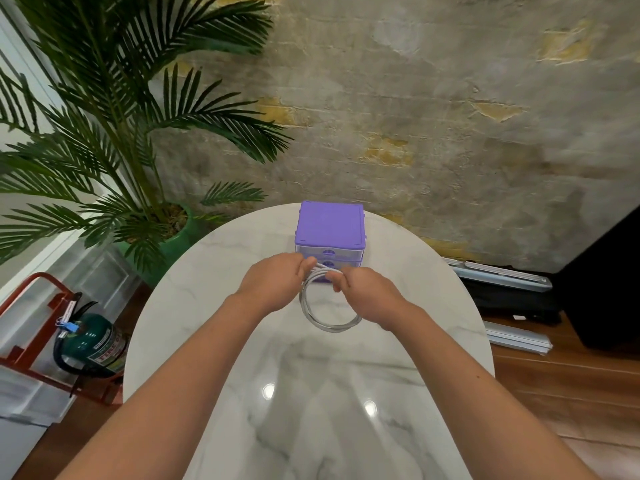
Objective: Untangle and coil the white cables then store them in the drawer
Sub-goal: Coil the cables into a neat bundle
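A white cable [323, 323] hangs in a round coil of several loops above the marble table [214, 323]. My left hand [273, 285] pinches the top of the coil from the left, and my right hand [363, 289] grips it from the right, fingers closed on the strands. Just behind the hands stands a small purple drawer unit [330, 226] with clear drawer fronts; its drawers look closed, and the lower ones are partly hidden by my fingers and the cable.
A potted palm [114, 140] in a green pot stands left of the table against the plaster wall. A green fire extinguisher [93, 344] in a red stand sits on the floor at left. Black bags and metal rails [502, 282] lie on the floor at right.
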